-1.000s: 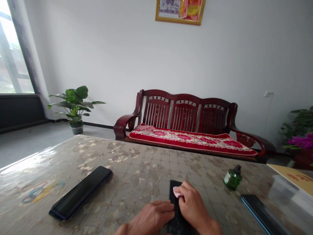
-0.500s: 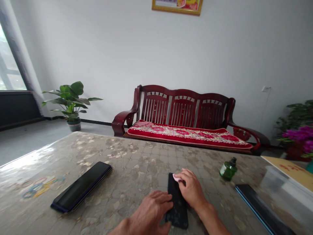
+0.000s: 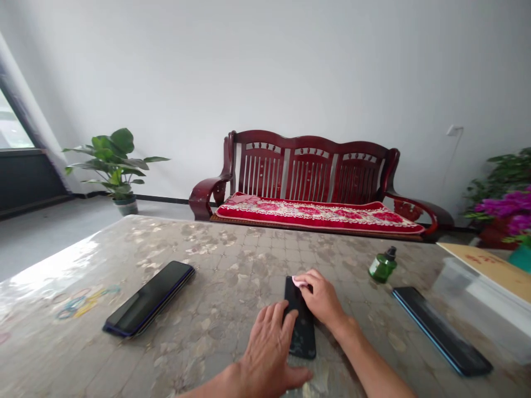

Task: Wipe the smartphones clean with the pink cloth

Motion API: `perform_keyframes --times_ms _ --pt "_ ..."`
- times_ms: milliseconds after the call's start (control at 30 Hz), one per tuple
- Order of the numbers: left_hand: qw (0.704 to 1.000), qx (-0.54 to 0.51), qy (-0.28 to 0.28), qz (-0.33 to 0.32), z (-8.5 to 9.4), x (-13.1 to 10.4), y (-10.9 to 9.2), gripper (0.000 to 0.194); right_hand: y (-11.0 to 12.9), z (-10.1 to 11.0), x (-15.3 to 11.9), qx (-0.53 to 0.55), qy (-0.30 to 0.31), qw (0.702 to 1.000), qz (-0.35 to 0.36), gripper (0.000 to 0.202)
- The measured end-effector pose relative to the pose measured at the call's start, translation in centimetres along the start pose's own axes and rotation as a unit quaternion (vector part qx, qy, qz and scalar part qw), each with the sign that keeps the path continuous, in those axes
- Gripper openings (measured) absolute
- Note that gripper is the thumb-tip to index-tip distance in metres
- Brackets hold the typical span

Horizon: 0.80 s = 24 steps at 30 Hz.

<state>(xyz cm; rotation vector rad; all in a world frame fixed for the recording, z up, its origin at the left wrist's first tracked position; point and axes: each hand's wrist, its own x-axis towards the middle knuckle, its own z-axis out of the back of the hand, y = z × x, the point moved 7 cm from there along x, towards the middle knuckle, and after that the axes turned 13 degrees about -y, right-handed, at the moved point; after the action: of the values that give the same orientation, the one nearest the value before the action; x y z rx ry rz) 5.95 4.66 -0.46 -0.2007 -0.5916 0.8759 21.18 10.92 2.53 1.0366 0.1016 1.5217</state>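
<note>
Two hands at work on a black smartphone (image 3: 304, 337), which lies flat at the lower centre of the frame on a patterned tabletop (image 3: 215, 331). The right hand (image 3: 323, 298) pinches a small pink cloth (image 3: 298, 282) between thumb and fingers; compared with a second earlier, the cloth has moved up from just below the phone's top edge to its top end. The left hand (image 3: 267, 345) has loosened: its fingers, formerly close together along the phone's left side, are now spread wide, with the thumb apart below the phone. It grips nothing; whether its fingertips press on the phone cannot be told. Judged from this shift, wiping has reached the far end of the screen, while the left hand steadies only lightly, if at all. Paler mottling marks the lower screen; whether smear or reflection is unclear. A green bottle (image 3: 382, 267) stands at right, well apart from both hands.
</note>
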Motion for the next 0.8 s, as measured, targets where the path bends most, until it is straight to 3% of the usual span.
perform_keyframes --times_ms 200,367,567,800 --pt "1.000 0.013 -0.001 -0.004 0.3 0.6 -0.5 0.102 0.2 -0.2 -0.1 -0.009 -0.013 1.000 -0.004 0.029" --pt "0.999 0.048 0.011 -0.015 0.6 1.2 -0.9 0.092 0.4 0.3 -0.2 -0.030 -0.023 0.999 -0.005 0.027" --pt "0.987 0.102 0.069 -0.103 -0.6 0.8 -1.4 0.087 0.2 1.1 -0.2 -0.059 -0.026 0.998 -0.019 0.022" --pt "0.971 0.156 0.073 -0.167 -0.3 0.1 -1.4 0.082 -0.3 1.2 0.1 -0.077 -0.015 0.996 -0.043 0.020"
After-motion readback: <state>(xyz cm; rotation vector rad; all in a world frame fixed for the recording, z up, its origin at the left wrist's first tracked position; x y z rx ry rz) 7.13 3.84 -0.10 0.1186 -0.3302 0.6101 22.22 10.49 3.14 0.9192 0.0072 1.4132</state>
